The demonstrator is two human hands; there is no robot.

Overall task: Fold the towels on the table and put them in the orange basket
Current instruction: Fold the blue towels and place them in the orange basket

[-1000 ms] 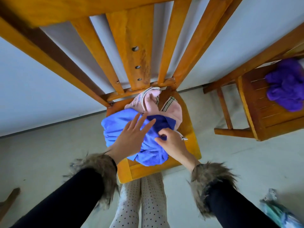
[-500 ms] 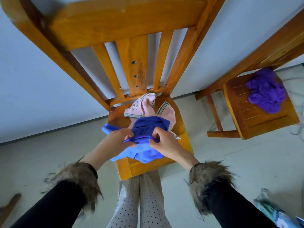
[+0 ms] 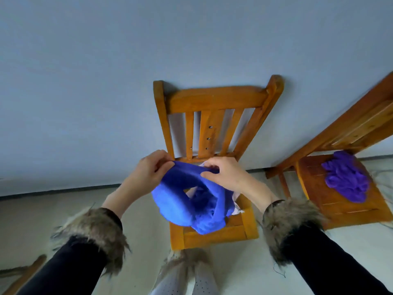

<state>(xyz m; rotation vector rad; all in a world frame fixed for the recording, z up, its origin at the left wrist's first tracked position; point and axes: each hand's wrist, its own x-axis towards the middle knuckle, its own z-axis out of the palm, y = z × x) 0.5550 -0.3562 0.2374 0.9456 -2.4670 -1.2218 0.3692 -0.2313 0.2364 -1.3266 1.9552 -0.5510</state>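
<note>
Purple towel point(image 3: 346, 179) on side chair point(image 3: 340, 206), blue towel point(image 3: 187, 201) lifted

- We take this for a plain room in a home, sparely furnished.
- We see a bare pale blue-grey wall point(image 3: 106, 81) meeting a light floor point(image 3: 53, 209) at a dark skirting line.
- A wooden slat-backed chair point(image 3: 212, 103) stands against the far wall; a second wooden chair point(image 3: 340, 199) sits to the right with a purple cloth point(image 3: 344, 177) on its seat.
</note>
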